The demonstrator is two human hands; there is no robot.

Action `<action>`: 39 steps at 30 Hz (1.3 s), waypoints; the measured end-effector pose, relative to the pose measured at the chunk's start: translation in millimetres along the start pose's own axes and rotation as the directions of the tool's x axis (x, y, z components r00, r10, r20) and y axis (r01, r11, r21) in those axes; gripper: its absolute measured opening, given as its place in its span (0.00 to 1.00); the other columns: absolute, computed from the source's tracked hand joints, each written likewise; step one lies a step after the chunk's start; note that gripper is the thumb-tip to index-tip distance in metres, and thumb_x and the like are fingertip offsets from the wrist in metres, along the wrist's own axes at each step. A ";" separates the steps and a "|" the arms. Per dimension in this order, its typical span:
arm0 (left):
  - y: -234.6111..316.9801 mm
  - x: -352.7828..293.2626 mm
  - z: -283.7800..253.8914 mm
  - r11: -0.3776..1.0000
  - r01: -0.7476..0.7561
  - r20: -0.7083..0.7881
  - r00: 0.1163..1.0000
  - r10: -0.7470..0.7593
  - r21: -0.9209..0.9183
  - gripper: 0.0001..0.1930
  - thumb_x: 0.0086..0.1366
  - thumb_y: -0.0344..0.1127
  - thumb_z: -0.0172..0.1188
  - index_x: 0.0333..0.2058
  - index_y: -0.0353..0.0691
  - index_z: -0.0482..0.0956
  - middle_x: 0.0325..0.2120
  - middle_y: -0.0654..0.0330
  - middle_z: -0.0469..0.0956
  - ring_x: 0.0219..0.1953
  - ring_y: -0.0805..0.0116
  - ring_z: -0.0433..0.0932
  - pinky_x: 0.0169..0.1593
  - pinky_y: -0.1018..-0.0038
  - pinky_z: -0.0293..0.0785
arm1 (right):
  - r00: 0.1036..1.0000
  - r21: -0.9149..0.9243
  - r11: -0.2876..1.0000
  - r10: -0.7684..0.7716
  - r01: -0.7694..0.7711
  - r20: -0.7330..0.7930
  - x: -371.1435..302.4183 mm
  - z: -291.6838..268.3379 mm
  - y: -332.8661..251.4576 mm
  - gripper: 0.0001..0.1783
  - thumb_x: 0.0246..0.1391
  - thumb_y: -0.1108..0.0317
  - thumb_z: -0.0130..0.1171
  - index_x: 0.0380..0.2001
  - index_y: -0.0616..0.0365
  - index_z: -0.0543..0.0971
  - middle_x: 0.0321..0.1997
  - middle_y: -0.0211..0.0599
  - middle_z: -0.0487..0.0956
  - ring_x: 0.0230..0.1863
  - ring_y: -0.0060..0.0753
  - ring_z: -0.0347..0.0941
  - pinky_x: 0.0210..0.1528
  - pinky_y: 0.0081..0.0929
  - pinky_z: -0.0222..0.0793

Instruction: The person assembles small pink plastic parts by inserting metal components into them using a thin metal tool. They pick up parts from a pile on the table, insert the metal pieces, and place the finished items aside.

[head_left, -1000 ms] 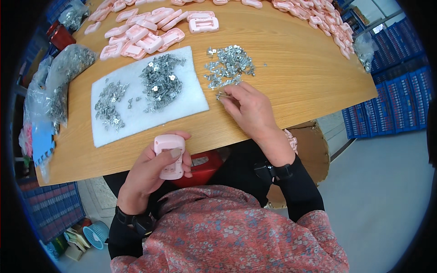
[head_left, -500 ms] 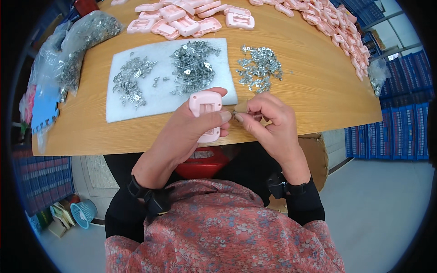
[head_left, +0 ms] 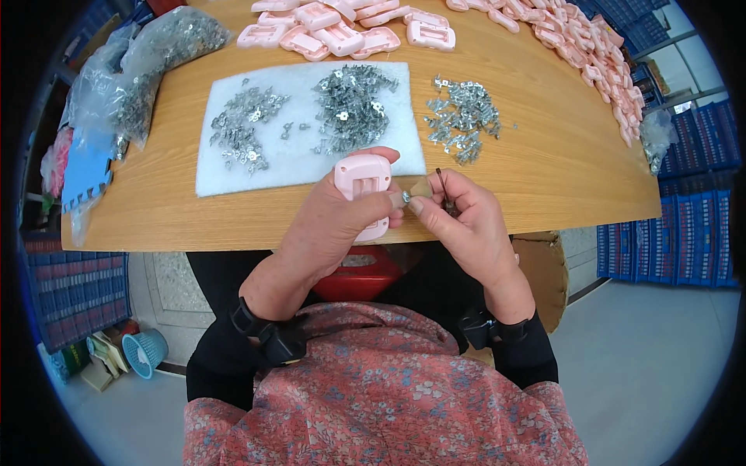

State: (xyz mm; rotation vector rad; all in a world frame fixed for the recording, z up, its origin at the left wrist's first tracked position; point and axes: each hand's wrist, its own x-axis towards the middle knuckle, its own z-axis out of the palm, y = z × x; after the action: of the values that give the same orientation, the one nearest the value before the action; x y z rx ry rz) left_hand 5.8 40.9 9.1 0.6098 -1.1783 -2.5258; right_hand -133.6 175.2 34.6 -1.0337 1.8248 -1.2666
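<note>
Wooden table [head_left: 544,171], pink casing [head_left: 365,183] in left fingers [head_left: 387,154]

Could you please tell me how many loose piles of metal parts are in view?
3: a left pile and a middle pile on the mat, a right pile on the table.

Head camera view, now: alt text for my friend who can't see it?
A person's left hand holds a pale pink, rounded plastic case, while the right hand pinches a small shiny metal piece beside it. Beyond, on a brown wooden table, small silvery metal parts lie heaped on and beside a white rectangular pad, with more pink cases behind.
</note>
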 end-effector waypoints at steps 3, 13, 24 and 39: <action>-3.5 -2.1 -6.5 0.999 0.023 0.011 1.000 -0.022 -0.049 0.23 0.67 0.37 0.59 0.57 0.36 0.68 0.32 0.60 0.77 0.31 0.70 0.79 0.37 0.72 0.78 | 0.998 0.172 0.984 0.051 -0.046 -0.024 -0.7 4.5 0.8 0.07 0.58 0.71 0.61 0.37 0.64 0.77 0.26 0.20 0.70 0.28 0.11 0.61 0.31 0.15 0.60; -2.5 -11.7 -24.7 0.879 0.274 0.169 0.960 -0.224 -0.391 0.33 0.76 0.58 0.27 0.53 0.36 0.71 0.33 0.52 0.81 0.34 0.59 0.83 0.41 0.53 0.84 | 0.958 -0.068 0.958 -0.274 0.280 0.082 15.2 25.8 -13.5 0.05 0.57 0.78 0.58 0.38 0.67 0.77 0.30 0.35 0.78 0.29 0.21 0.79 0.31 0.21 0.74; -1.4 -12.9 -26.3 0.888 0.323 0.161 0.945 -0.284 -0.327 0.33 0.76 0.60 0.28 0.47 0.36 0.73 0.32 0.53 0.80 0.35 0.59 0.83 0.42 0.54 0.84 | 0.975 -0.100 0.970 -0.219 0.220 0.025 17.8 36.0 -6.0 0.04 0.59 0.77 0.59 0.36 0.66 0.76 0.26 0.33 0.78 0.25 0.18 0.75 0.28 0.19 0.70; -6.4 -5.4 -21.9 0.896 0.312 0.088 0.950 -0.300 -0.317 0.32 0.76 0.58 0.28 0.52 0.37 0.72 0.40 0.53 0.80 0.38 0.59 0.84 0.42 0.57 0.85 | 0.775 -0.586 0.611 -0.630 0.532 0.047 23.6 39.9 10.5 0.03 0.53 0.75 0.63 0.31 0.60 0.79 0.25 0.37 0.77 0.26 0.31 0.75 0.29 0.25 0.71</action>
State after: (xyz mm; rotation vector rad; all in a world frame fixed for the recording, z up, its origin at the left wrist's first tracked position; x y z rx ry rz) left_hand 20.6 32.9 -7.1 0.7104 -0.6843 -2.9199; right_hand -112.4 140.0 10.6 -2.0628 2.1476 -1.1816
